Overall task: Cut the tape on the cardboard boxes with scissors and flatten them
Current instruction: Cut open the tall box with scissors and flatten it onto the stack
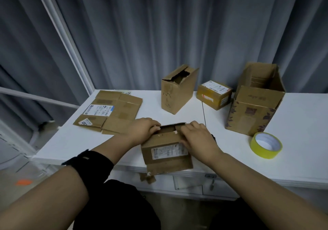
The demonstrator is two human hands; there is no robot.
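A small brown cardboard box with a white label stands at the table's front edge, its lower flap hanging past the edge. My left hand grips the box's top left corner, fingers curled over the rim. My right hand holds the top right edge, fingers bent over a flap. A dark object, maybe the scissors, peeks out just behind my right hand; most of it is hidden.
Flattened cardboard lies at the left on the white table. A torn upright box, a small taped parcel and a tall open printed box stand at the back. A yellow tape roll lies at the right.
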